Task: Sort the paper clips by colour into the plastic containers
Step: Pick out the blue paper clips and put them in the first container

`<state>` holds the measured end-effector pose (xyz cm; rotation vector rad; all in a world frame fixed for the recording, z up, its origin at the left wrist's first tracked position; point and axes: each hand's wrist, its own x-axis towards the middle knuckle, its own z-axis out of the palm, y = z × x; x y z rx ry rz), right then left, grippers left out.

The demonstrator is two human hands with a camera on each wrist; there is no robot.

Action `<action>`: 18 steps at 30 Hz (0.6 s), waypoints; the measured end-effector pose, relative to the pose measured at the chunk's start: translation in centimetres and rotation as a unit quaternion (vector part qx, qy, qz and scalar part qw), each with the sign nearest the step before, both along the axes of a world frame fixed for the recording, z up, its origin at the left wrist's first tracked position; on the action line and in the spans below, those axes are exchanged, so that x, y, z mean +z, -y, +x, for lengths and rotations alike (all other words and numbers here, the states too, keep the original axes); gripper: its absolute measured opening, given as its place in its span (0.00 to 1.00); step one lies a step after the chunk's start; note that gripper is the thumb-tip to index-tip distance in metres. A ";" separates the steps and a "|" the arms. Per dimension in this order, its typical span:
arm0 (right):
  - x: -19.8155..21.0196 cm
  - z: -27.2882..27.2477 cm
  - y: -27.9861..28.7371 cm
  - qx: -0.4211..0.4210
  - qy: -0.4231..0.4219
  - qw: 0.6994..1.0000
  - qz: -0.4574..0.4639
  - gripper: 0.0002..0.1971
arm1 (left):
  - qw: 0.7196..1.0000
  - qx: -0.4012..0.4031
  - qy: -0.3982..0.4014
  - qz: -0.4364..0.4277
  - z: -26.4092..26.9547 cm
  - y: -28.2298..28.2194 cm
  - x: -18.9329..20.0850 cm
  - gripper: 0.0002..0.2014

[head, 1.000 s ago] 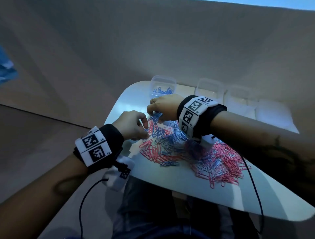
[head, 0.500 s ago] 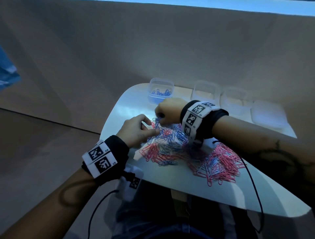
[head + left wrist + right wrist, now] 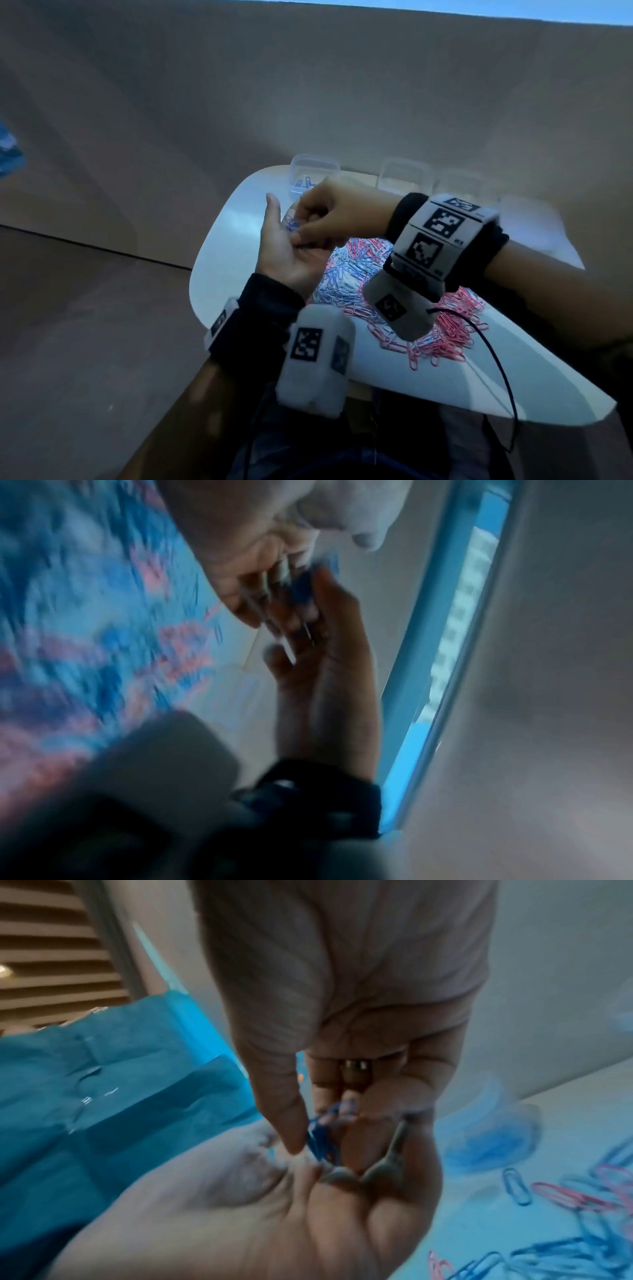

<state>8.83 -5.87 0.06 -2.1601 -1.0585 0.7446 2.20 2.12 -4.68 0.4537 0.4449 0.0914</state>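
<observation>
White tabletop [image 3: 239,219] carries a mixed pink-and-blue heap of paper clips [image 3: 356,274] at its middle, with clear plastic containers [image 3: 402,174] along its far edge, the leftmost container [image 3: 313,168] holding blue clips. Above the heap, the left hand [image 3: 284,250] lies palm-up with fingers extended. The right hand [image 3: 329,219] pinches a few blue clips [image 3: 322,1139] over that palm.

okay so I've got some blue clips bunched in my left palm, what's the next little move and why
Probably carry them to the container at the table's far left and drop them in. Your right hand pinches blue clips over your upturned left hand, and that container already holds blue ones.
</observation>
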 end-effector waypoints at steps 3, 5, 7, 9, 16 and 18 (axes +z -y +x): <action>1.2 1.2 0.6 -0.087 0.006 0.993 0.085 0.09 | 0.992 0.040 0.033 -0.118 -0.3 -0.9 0.0 0.29; 1.5 3.1 1.9 -0.172 0.007 0.975 0.140 0.07 | 0.989 0.062 0.040 -0.132 -0.9 -1.7 -0.2 0.30; 0.6 4.6 3.1 -0.186 0.061 0.978 0.067 0.07 | 0.985 0.081 0.041 -0.144 -1.8 -2.6 -0.7 0.30; -0.8 4.8 4.2 -0.107 0.138 0.980 -0.092 0.10 | 0.980 0.096 0.044 -0.170 -2.6 -3.4 -1.3 0.29; -4.1 1.2 3.2 0.002 0.163 0.967 -0.193 0.09 | 0.984 0.073 0.048 -0.158 -3.4 -3.5 -3.2 0.37; -4.3 0.8 2.4 -0.013 0.155 0.969 -0.192 0.11 | 0.987 0.056 0.049 -0.142 -3.3 -3.1 -3.4 0.40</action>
